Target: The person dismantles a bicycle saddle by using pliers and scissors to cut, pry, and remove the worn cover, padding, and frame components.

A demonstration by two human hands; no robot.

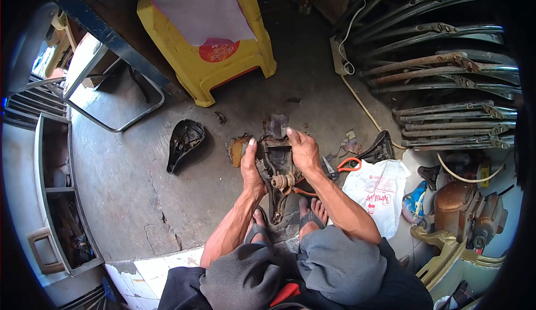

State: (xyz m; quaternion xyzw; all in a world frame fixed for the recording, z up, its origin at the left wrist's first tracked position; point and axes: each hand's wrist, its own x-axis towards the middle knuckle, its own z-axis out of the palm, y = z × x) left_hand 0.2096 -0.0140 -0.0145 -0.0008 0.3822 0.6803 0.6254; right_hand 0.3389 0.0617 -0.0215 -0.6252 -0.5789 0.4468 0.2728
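A worn bicycle saddle, underside up with its rusty clamp showing, is held between my two hands above the floor. My left hand grips its left edge with the thumb on top. On the opposite side, my right hand closes around the edge near the wide end. Scraps of torn material lie just beyond my left hand. Beside my right forearm are scissors with orange handles. Another black saddle rests upturned on the floor to the left.
A yellow stool stands ahead with a pale sheet over it. Metal chair frames are stacked at right, near a power strip and cable. A white plastic bag lies by my right knee. An open cabinet stands at left.
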